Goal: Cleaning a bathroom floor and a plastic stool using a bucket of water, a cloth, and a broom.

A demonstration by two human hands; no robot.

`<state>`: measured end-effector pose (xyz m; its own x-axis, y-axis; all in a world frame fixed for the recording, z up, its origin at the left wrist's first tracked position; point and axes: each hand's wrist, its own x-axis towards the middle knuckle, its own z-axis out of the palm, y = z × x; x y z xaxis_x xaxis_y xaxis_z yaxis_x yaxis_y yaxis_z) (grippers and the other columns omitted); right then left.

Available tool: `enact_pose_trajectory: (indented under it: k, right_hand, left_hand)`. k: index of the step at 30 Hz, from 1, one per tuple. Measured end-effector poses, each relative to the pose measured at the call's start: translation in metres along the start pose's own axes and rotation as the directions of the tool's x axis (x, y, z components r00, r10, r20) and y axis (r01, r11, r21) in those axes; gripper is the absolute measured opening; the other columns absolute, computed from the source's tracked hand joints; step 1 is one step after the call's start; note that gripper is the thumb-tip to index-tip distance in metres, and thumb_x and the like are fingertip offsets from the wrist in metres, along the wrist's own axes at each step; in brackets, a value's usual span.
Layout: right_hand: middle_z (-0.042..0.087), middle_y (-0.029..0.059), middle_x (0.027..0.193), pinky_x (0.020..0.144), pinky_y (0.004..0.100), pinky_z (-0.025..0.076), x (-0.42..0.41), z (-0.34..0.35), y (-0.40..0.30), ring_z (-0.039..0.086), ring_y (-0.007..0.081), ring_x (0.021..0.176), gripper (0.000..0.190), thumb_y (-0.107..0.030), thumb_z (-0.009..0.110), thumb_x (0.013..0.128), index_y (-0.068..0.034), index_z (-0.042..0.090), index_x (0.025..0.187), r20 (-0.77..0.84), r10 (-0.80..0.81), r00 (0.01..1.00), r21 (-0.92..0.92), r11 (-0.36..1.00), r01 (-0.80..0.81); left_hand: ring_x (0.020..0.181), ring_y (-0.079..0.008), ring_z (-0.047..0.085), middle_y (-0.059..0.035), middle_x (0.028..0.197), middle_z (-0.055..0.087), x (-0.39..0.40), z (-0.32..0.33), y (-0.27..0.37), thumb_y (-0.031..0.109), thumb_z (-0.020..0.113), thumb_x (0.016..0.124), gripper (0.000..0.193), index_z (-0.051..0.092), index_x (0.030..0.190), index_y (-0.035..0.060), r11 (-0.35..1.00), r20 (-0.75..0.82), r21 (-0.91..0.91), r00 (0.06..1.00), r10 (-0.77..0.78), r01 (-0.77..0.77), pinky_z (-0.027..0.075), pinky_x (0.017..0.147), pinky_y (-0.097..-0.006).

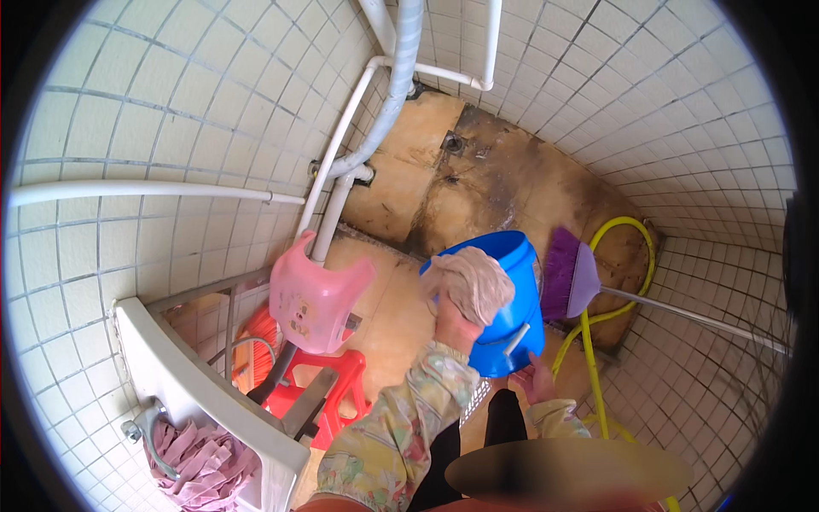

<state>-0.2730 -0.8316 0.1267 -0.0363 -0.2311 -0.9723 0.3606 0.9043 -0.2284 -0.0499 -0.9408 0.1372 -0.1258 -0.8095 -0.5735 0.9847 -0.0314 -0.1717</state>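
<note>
A wet, bunched greyish-pink cloth is in my left hand, held over the side of a blue plastic bucket. The bucket leans with its mouth away from me. Its wire handle with a white grip hangs against the near side. Low down, my right hand holds the bucket at its bottom edge. The cloth and my left hand hide part of the bucket's mouth, and its inside cannot be seen.
Right of the bucket are a purple broom and a yellow hose. To the left stand a red plastic stool, a pink plastic piece and a white sink holding pink cloth strips. A floor drain lies beyond.
</note>
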Motion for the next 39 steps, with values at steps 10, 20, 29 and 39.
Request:
enact_pose_trajectory:
  k: [10, 20, 29, 39]
  right_hand:
    - [0.056, 0.0061, 0.079, 0.072, 0.0378, 0.051, 0.028, 0.124, -0.099, 0.057, 0.0188, 0.077, 0.018, -0.021, 0.054, 0.085, -0.006, 0.053, 0.093, 0.137, -0.175, 0.975, 0.003, 0.984, 0.177]
    - [0.054, 0.0057, 0.085, 0.081, 0.0409, 0.048, 0.042, 0.119, -0.083, 0.055, 0.0209, 0.084, 0.015, -0.020, 0.053, 0.085, -0.008, 0.051, 0.093, 0.153, -0.035, 0.988, 0.062, 0.998, 0.025]
    - [0.053, 0.0056, 0.084, 0.073, 0.0386, 0.050, 0.031, 0.019, -0.019, 0.054, 0.0194, 0.079, 0.018, -0.023, 0.053, 0.085, -0.007, 0.053, 0.094, 0.091, 0.069, 0.993, 0.114, 0.990, -0.079]
    - [0.057, 0.0085, 0.088, 0.078, 0.0407, 0.049, -0.026, -0.026, 0.021, 0.057, 0.0229, 0.084, 0.017, -0.019, 0.052, 0.084, -0.008, 0.053, 0.097, 0.001, 0.164, 0.987, 0.112, 0.980, -0.163]
  left_hand:
    - [0.098, -0.0267, 0.059, -0.0066, 0.106, 0.062, 0.101, 0.119, 0.086, 0.045, 0.037, 0.089, 0.044, 0.057, 0.109, 0.0106, 0.970, 0.119, 0.234, 0.992, 0.039, -0.066, 0.048, 0.086, -0.0421]
    - [0.106, -0.0252, 0.054, -0.0060, 0.114, 0.058, 0.075, 0.117, 0.041, 0.047, 0.034, 0.091, 0.046, 0.055, 0.113, 0.0127, 0.946, 0.039, 0.290, 0.989, 0.141, -0.147, 0.043, 0.092, -0.0423]
    - [0.113, -0.0248, 0.050, -0.0068, 0.124, 0.052, -0.002, 0.050, -0.031, 0.047, 0.037, 0.092, 0.050, 0.046, 0.125, 0.0103, 0.971, -0.180, 0.232, 0.979, 0.099, -0.055, 0.040, 0.096, -0.0402]
    - [0.104, -0.0286, 0.053, -0.0088, 0.115, 0.055, -0.001, -0.003, -0.016, 0.050, 0.031, 0.090, 0.051, 0.051, 0.116, 0.0111, 0.989, -0.270, 0.103, 0.960, -0.078, 0.109, 0.042, 0.091, -0.0480]
